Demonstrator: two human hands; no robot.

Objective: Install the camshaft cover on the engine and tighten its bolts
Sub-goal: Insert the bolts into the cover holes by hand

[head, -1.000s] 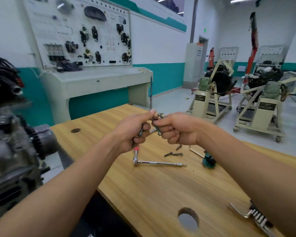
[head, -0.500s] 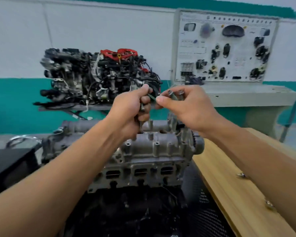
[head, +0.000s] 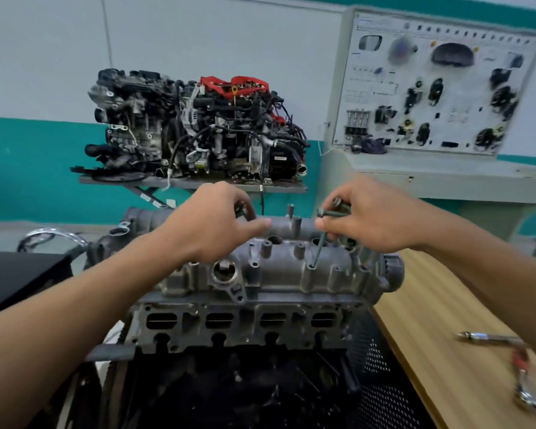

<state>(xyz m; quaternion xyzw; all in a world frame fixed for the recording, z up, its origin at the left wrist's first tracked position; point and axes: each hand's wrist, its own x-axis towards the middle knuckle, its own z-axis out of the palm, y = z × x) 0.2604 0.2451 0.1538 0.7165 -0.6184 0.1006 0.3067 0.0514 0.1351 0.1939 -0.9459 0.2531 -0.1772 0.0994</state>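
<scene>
White/teal wall (head: 44,88), wood bench (head: 446,320), instr. panel (head: 430,82)

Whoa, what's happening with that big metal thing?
A person is fitting bolts into the cover on an engine. The right hand lowers one bolt into a hole in the cover and holds spares. The left hand grips what look like more bolts. A ratchet lies on the bench.

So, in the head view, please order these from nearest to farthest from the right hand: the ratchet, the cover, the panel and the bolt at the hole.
1. Bolt: pinched by the right hand, tip at a hole in the cover.
2. Cover: just under the hand.
3. Ratchet: on the bench, low on the right.
4. Panel: far back, upper right.
</scene>
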